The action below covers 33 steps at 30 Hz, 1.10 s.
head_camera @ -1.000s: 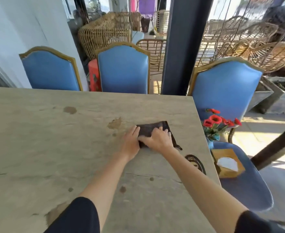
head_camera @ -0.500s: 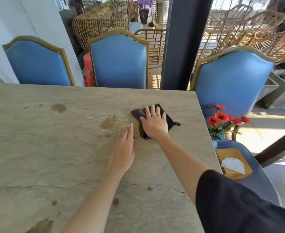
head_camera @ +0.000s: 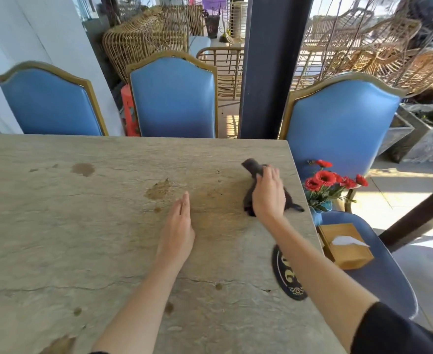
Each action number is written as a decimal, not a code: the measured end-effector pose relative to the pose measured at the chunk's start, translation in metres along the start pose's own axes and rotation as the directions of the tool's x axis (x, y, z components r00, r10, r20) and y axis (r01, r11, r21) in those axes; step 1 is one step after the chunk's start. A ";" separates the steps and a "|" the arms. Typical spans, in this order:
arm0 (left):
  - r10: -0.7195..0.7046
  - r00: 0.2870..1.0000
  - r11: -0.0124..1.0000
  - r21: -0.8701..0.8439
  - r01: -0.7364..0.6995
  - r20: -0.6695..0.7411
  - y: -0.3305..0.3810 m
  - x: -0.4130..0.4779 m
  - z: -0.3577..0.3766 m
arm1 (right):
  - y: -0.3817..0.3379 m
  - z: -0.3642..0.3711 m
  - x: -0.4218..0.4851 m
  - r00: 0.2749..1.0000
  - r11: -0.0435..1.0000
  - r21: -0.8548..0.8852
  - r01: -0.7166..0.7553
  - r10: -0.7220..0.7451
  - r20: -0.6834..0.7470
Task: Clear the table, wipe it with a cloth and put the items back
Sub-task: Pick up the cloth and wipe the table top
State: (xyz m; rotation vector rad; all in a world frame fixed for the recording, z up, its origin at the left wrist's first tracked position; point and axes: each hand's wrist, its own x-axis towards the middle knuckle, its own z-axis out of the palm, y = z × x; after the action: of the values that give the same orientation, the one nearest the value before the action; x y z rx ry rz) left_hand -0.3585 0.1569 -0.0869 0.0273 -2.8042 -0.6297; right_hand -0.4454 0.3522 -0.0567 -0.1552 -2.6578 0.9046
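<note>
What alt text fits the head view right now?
A person's right hand grips a dark cloth on a stained table near its right edge, while the left hand rests flat beside it. A blue chair alongside holds red flowers and a tissue box.

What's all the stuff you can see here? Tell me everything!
table: one, beige stone, fills the foreground
stains: several, brown, scattered on the table
cloth: one, dark, bunched on the table near its right edge
mat: one, black with gold, oval, at the table's right edge
chairs: three, blue with gold frames, two behind the table, one at its right end
flowers: one bunch, red, on the right chair's seat
tissue box: one, wooden, on the same seat
pillar: one, dark, behind the table
wicker chairs: several, tan, far back
left hand: flat on the table, fingers straight
right hand: grips the cloth
</note>
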 end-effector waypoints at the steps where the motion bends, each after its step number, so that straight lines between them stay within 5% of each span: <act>1: 0.000 1.000 1.000 0.009 0.000 -0.001 -0.001 0.000 0.001 | 0.009 0.006 0.009 0.997 0.992 -0.128 -0.012 0.023 0.080; 4: -0.001 1.000 1.000 0.029 0.001 -0.006 -0.003 0.003 0.006 | 0.017 0.030 0.023 0.967 0.928 -0.372 -0.019 0.112 0.230; 8: -0.006 1.000 1.000 0.011 0.007 -0.023 -0.003 0.003 0.007 | -0.021 0.056 0.039 0.960 0.913 -0.403 0.063 0.055 0.275; 14: -0.008 1.000 0.999 -0.046 0.007 -0.023 -0.002 0.002 0.003 | -0.067 0.073 0.003 0.818 0.907 -0.114 0.406 -0.305 0.488; 18: -0.017 1.000 0.998 -0.056 0.016 -0.024 -0.003 0.001 0.003 | -0.040 0.040 0.020 0.862 0.965 0.116 0.237 -0.264 0.433; 22: -0.035 0.999 0.997 -0.062 0.035 -0.012 -0.003 0.001 0.004 | 0.002 0.020 0.061 0.856 0.976 0.082 0.204 -0.218 0.468; 27: -0.075 0.996 0.996 -0.051 0.073 -0.045 0.001 0.003 0.001 | -0.024 0.049 0.020 0.796 0.844 -0.196 0.499 -0.357 0.490; 30: -0.088 0.991 0.995 -0.060 0.082 -0.104 0.004 0.003 -0.002 | -0.032 0.038 -0.027 0.732 0.796 -0.133 0.591 -0.459 0.504; 33: -0.135 0.986 0.986 -0.107 0.125 -0.094 0.003 0.001 -0.005 | -0.027 0.024 -0.069 0.647 0.766 0.125 0.630 -0.608 0.461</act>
State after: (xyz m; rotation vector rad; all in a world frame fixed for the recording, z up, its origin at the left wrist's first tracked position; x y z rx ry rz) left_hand -0.3578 0.1572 -0.0807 0.2183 -2.6854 -0.7766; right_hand -0.3885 0.3030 -0.0765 1.0586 -2.8167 0.6902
